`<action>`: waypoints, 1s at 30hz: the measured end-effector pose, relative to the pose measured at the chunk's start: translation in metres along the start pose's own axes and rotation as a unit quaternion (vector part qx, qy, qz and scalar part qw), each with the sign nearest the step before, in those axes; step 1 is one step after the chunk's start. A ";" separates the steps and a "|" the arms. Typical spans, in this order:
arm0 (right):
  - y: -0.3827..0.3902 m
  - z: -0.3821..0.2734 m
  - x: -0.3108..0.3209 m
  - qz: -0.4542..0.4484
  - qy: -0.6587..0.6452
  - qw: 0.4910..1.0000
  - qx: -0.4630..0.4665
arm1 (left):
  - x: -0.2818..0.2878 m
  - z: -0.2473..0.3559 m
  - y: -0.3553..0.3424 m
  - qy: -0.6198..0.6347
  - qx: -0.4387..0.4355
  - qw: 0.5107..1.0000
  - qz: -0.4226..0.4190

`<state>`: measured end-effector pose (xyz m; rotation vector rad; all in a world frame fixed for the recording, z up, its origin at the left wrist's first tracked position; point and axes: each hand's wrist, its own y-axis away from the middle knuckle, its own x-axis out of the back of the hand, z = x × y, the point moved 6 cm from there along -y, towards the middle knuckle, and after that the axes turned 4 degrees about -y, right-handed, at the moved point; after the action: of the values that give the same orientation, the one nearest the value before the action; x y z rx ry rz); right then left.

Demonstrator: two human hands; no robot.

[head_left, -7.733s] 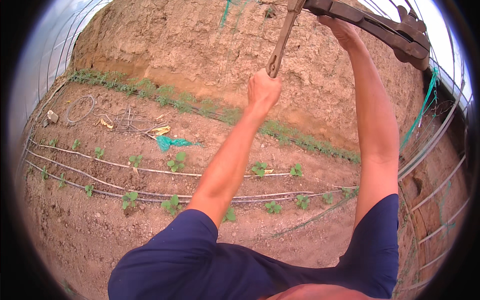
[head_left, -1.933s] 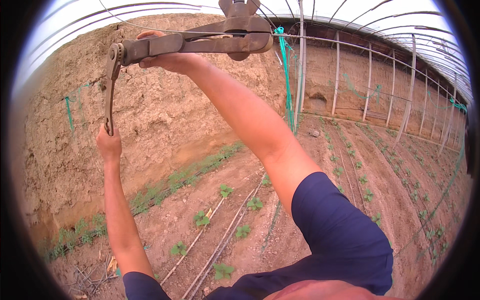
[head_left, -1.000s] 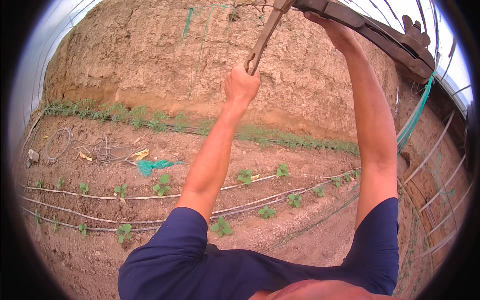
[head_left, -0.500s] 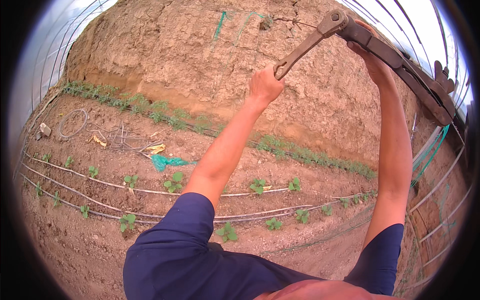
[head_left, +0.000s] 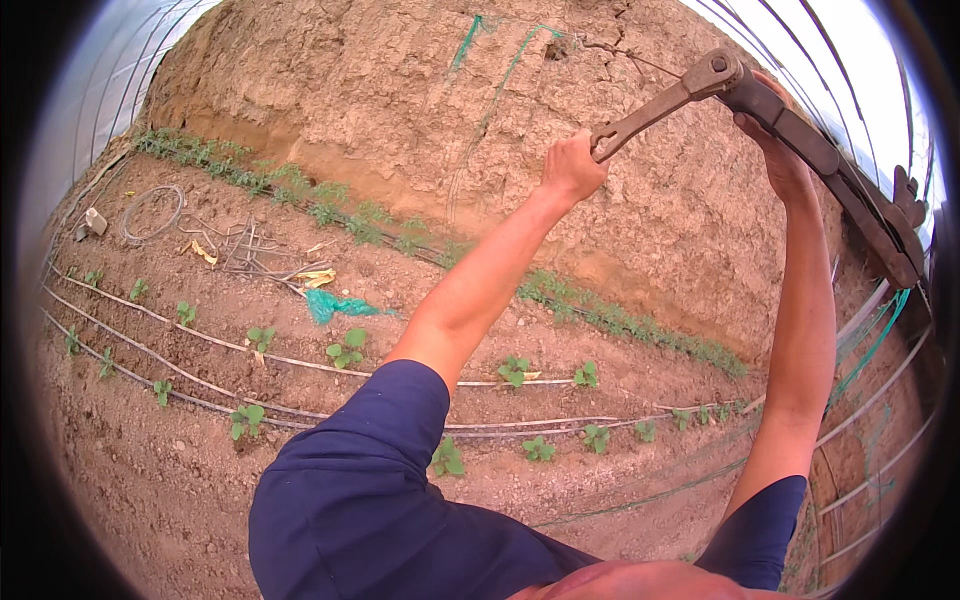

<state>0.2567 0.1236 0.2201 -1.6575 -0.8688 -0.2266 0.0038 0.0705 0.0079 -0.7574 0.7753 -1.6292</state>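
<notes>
My left hand (head_left: 574,168) is closed round the slotted end of a rusty metal lever (head_left: 650,115), raised before the earth wall. At its far end the lever meets a long dark jointed bar (head_left: 800,135) at a round bolted pivot (head_left: 718,65). My right hand (head_left: 778,150) grips that bar from below just past the pivot; its fingers are partly hidden behind it. Toward the right, the bar slopes down to a wider, clamp-like end (head_left: 900,250). A thin wire (head_left: 655,66) runs from the wall toward the pivot.
A rough earth wall (head_left: 380,110) stands ahead, with a green plant row (head_left: 330,205) along its foot. Drip hoses (head_left: 200,343) and seedlings (head_left: 347,347) cross the soil. Coiled wire (head_left: 150,213) and green netting (head_left: 335,306) lie left. Pale poles (head_left: 870,400) and green cord (head_left: 872,350) stand right.
Both hands and the rusty tool appear farther right and slightly lower in the picture. The background has also shifted a little. Both grips stay the same.
</notes>
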 end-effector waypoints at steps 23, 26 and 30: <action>-0.001 0.003 0.006 0.021 0.008 0.999 0.031 | 0.022 0.024 0.040 -0.007 0.053 0.998 -0.023; -0.001 0.000 0.003 0.014 0.022 0.999 0.039 | 0.010 -0.002 -0.028 -0.038 -0.035 0.999 0.002; -0.005 -0.002 0.003 0.012 0.022 0.999 0.044 | 0.016 -0.005 -0.123 -0.066 -0.158 0.985 0.036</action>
<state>0.2563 0.1233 0.2262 -1.5750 -0.8142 -0.2040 -0.0721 0.0746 0.1064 -1.0380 0.9660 -1.3931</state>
